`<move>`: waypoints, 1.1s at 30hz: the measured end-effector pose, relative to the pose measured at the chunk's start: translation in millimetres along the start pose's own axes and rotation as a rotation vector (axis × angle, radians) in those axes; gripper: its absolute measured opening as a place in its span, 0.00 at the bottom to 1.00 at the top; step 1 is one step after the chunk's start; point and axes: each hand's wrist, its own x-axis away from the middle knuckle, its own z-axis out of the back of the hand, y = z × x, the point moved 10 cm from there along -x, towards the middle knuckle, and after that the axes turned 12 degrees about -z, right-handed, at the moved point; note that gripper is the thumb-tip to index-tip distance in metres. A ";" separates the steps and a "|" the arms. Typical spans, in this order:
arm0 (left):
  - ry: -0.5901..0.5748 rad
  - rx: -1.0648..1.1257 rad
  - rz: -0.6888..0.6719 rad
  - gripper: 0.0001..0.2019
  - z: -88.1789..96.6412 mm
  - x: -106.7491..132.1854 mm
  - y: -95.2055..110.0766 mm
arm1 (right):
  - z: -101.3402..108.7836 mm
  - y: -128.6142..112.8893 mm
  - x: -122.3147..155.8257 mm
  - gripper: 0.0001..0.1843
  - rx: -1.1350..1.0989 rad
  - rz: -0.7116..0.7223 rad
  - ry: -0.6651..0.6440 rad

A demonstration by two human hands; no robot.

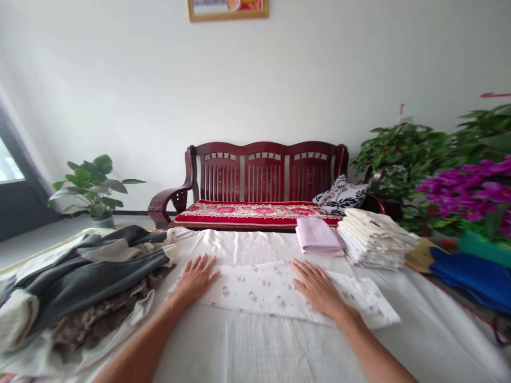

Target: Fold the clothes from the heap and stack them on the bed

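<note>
A white cloth with small pink flowers [263, 290] lies folded into a long strip on the white-covered table [255, 351]. My left hand [196, 277] rests flat on its left end, fingers spread and open. My right hand [317, 290] lies flat on the right half of the cloth, fingers stretched forward. Neither hand holds anything.
A heap of grey, brown and cream fabrics [80, 287] lies at the left. A folded lilac cloth [318, 236] and a stack of folded cream cloths [375, 239] sit at the back right. Blue fabric [471, 274] and plants are at the right; a wooden bench [259, 183] stands behind.
</note>
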 end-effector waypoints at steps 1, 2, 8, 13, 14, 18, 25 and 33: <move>0.003 -0.010 0.033 0.30 -0.2 5.4 -13.7 | 0.6 -1.3 -0.3 0.27 -0.001 -0.002 -0.001; 0.009 -0.015 0.060 0.30 0.0 10.7 -24.9 | 1.4 -3.2 -0.6 0.27 -0.001 -0.002 -0.004; 0.068 -0.010 0.113 0.28 7.0 33.1 -49.2 | 11.6 15.4 2.5 0.26 0.056 -0.080 0.009; 0.075 -0.006 0.132 0.28 10.2 40.6 -50.6 | 14.3 93.4 18.5 0.25 0.266 -0.237 -0.044; 0.075 0.001 0.133 0.28 11.0 42.0 -51.0 | 17.2 111.1 21.7 0.26 0.293 -0.310 -0.047; 0.136 0.058 0.124 0.26 21.9 48.6 -49.6 | 26.1 136.9 27.5 0.31 0.316 -0.447 -0.059; 0.200 0.114 -0.004 0.27 34.8 39.6 11.7 | 33.1 68.8 27.9 0.31 0.338 -0.334 0.094; 0.069 0.146 -0.093 0.33 8.2 32.3 53.4 | -3.6 50.8 40.8 0.25 0.379 -0.148 -0.031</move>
